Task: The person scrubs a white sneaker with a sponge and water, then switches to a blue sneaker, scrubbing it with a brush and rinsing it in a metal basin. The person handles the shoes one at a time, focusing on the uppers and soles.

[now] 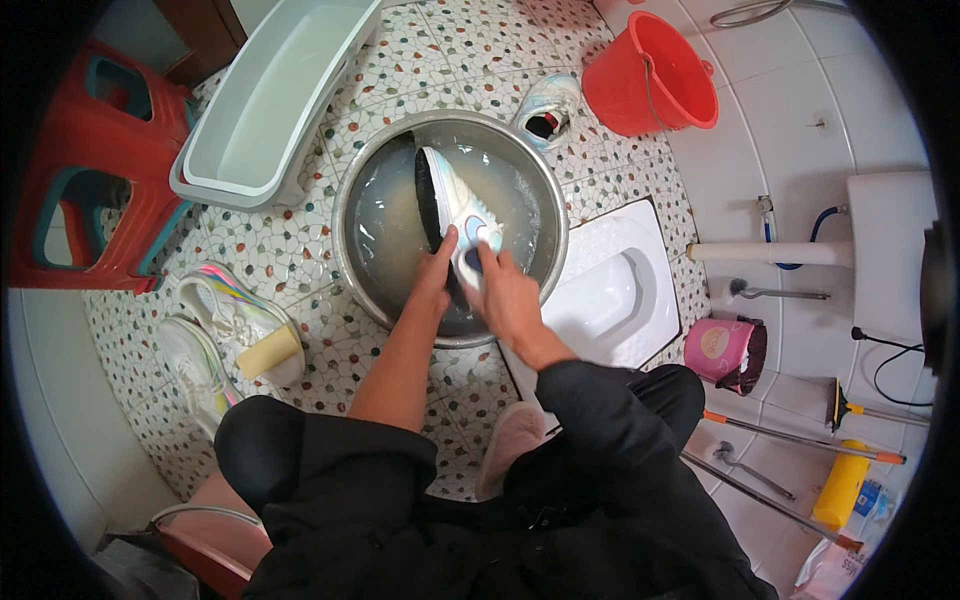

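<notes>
A wet white sneaker (455,196) with light blue patches and a black sole is tilted over a round metal basin (346,262). Its toe points away from me, and cloudy water (382,217) lies beneath it. My left hand (433,279) grips the shoe along the sole side, thumb up. At the heel end, my right hand (511,304) has its fingers curled about the shoe's opening; whether a small tool is hidden under them I cannot tell. A similar sneaker (553,105) rests on the floor just beyond the basin's rim.
A squat toilet (585,315) adjoins the basin's right side. Beyond it stands a red bucket (611,86). To the left are a grey-white tub (225,161) of water, red stools (75,217), and white sneakers (199,360) with a yellow block (268,352) on one.
</notes>
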The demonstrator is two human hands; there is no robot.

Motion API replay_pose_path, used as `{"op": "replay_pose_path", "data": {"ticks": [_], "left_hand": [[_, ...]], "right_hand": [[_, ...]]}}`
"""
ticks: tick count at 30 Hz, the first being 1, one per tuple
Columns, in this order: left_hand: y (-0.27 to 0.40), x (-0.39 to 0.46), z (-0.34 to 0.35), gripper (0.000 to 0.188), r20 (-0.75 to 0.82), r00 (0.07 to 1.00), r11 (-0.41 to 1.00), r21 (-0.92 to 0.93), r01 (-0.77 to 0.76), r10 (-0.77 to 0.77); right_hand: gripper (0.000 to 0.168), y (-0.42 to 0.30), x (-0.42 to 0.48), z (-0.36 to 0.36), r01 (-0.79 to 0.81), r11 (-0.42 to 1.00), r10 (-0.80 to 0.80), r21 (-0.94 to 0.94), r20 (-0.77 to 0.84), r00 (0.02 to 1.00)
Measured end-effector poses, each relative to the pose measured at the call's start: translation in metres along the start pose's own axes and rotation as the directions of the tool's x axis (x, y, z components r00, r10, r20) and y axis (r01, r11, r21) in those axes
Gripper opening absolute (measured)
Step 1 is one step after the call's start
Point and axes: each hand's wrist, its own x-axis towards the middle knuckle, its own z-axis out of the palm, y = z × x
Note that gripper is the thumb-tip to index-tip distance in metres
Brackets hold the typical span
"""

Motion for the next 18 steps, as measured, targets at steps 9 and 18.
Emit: {"op": "replay_pose_path", "data": {"ticks": [9,18], "left_hand": [[0.012,-0.03,0.061,0.069,0.176,0.982,0.911,-0.412,0.012,0.067],[0.022,-0.039,0.068,0.075,0.172,0.985,0.89,-0.445,0.099,-0.024]], "right_hand": [[0.065,0.005,-0.022,-0.036,-0.11,0.984,0.148,0.142,-0.301,0.942],[0.065,0.026,0.0,-0.031,-0.109,0.827,0.419,0.552,-0.475,0.774]]}}
